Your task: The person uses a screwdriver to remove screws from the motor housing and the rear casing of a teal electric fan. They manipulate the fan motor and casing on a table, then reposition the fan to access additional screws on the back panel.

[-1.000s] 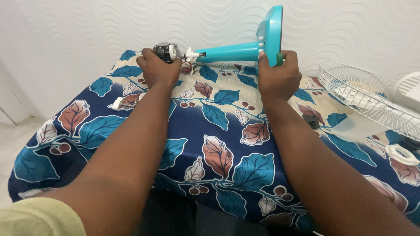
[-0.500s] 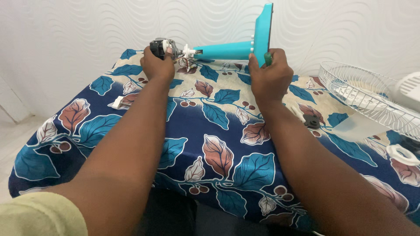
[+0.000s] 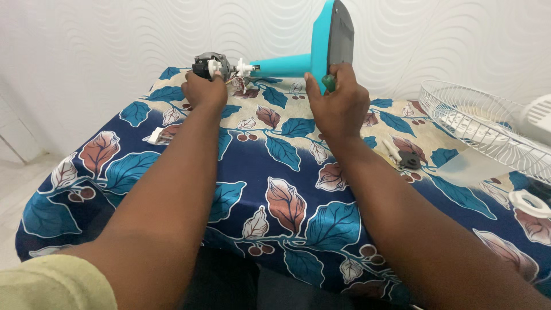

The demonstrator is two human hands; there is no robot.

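Observation:
A turquoise fan stand [image 3: 287, 64] lies on its side at the far edge of the table, its round base [image 3: 331, 34] turned up on the right. My left hand [image 3: 204, 92] grips the dark motor [image 3: 209, 64] at the stand's left end. My right hand [image 3: 338, 103] holds the lower rim of the base, with a small green-handled tool [image 3: 328, 83] tucked under its fingers. Both arms stretch across the leaf-patterned tablecloth [image 3: 270, 172].
A white wire fan guard [image 3: 482, 123] lies at the right. Beside it sit a small dark part [image 3: 409, 161], a white ring [image 3: 529, 204] and a white fan housing [image 3: 539, 115]. A small white piece [image 3: 156, 135] rests at the left. A white textured wall stands behind.
The base has tilted up and turned, showing its dark underside. My right hand has shifted along the rim with it. My left hand keeps its hold on the motor end.

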